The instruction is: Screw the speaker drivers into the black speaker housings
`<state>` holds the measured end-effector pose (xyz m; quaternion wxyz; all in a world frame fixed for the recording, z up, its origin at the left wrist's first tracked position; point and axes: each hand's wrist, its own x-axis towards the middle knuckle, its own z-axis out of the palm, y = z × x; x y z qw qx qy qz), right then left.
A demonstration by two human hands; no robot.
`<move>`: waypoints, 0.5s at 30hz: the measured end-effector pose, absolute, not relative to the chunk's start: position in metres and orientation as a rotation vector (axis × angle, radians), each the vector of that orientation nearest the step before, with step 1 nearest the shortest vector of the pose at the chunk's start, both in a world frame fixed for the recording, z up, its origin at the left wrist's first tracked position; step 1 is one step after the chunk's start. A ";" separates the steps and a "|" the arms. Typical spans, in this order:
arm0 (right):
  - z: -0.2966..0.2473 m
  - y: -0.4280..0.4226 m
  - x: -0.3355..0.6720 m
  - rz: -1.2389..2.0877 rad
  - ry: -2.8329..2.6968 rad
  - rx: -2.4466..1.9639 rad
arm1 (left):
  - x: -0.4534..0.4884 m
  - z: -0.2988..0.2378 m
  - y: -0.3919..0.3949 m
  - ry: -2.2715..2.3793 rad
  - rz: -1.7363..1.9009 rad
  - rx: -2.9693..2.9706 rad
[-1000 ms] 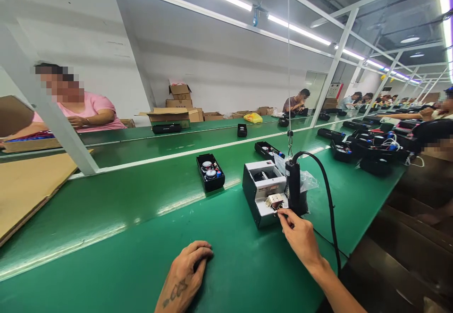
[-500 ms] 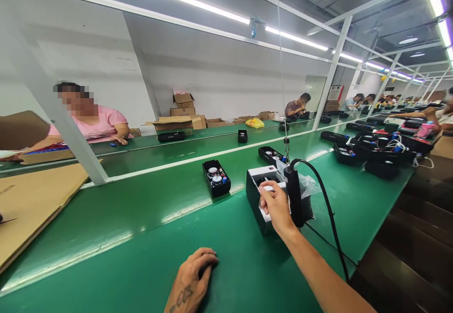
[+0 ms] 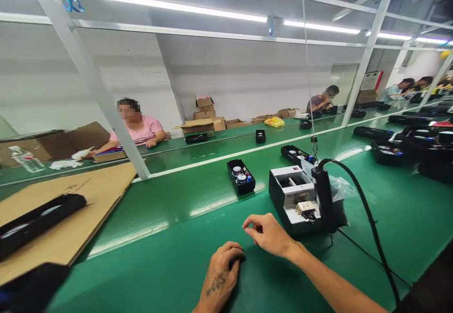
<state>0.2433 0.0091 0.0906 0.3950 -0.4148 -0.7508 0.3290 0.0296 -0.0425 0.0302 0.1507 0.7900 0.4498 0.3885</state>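
Note:
My left hand (image 3: 221, 275) rests on the green belt (image 3: 170, 256) with its fingers curled over something small and dark that I cannot make out. My right hand (image 3: 267, 233) hovers just above and right of it, thumb and fingertips drawn together in a loose pinch; what they hold, if anything, is too small to see. Right of that hand stands a grey and black box (image 3: 293, 199) with a small beige part on its front. A black electric screwdriver (image 3: 323, 199) hangs on a cord beside the box, its cable looping off to the right.
A black tray of parts (image 3: 241, 176) lies beyond the hands, another (image 3: 293, 152) farther back. At left a cardboard sheet (image 3: 81, 195) carries a long black case (image 3: 35, 218). A person in pink (image 3: 139, 126) works across the line; others sit farther right.
My right hand left the grey box and swung left and back, close to my left hand. The view turned left, bringing the cardboard and the long black case into sight. The left hand stayed put.

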 end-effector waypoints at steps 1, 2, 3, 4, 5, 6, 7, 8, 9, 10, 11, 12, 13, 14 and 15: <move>0.084 0.012 0.236 0.807 -1.939 -1.035 | 0.030 0.031 -0.043 1.286 1.109 2.277; 0.076 0.014 0.231 0.792 -1.949 -1.022 | 0.030 0.032 -0.043 1.285 1.104 2.283; 0.069 0.016 0.226 0.775 -1.961 -1.016 | 0.031 0.032 -0.043 1.289 1.100 2.287; 0.062 0.016 0.223 0.762 -1.968 -1.012 | 0.033 0.033 -0.044 1.301 1.096 2.289; 0.055 0.015 0.222 0.758 -1.970 -1.008 | 0.035 0.033 -0.045 1.321 1.089 2.288; 0.049 0.013 0.222 0.764 -1.968 -1.001 | 0.038 0.034 -0.046 1.349 1.078 2.288; 0.043 0.011 0.224 0.780 -1.966 -0.990 | 0.041 0.035 -0.048 1.379 1.061 2.290; 0.038 0.010 0.227 0.803 -1.960 -0.979 | 0.044 0.038 -0.049 1.404 1.031 2.299; 0.033 0.011 0.230 0.830 -1.955 -0.963 | 0.046 0.041 -0.051 1.426 0.996 2.313; 0.028 0.013 0.233 0.854 -1.953 -0.951 | 0.046 0.047 -0.053 1.433 0.952 2.334; 0.023 0.017 0.236 0.854 -1.959 -0.960 | 0.045 0.054 -0.055 1.423 0.901 2.364; 0.019 0.021 0.238 0.841 -1.956 -0.971 | 0.042 0.063 -0.060 1.414 0.858 2.395; 0.014 0.025 0.239 0.831 -1.962 -0.969 | 0.037 0.073 -0.069 1.421 0.832 2.415; 0.010 0.028 0.239 0.818 -1.971 -0.972 | 0.030 0.083 -0.081 1.448 0.827 2.423; 0.007 0.030 0.239 0.808 -1.984 -0.973 | 0.020 0.092 -0.098 1.510 0.850 2.416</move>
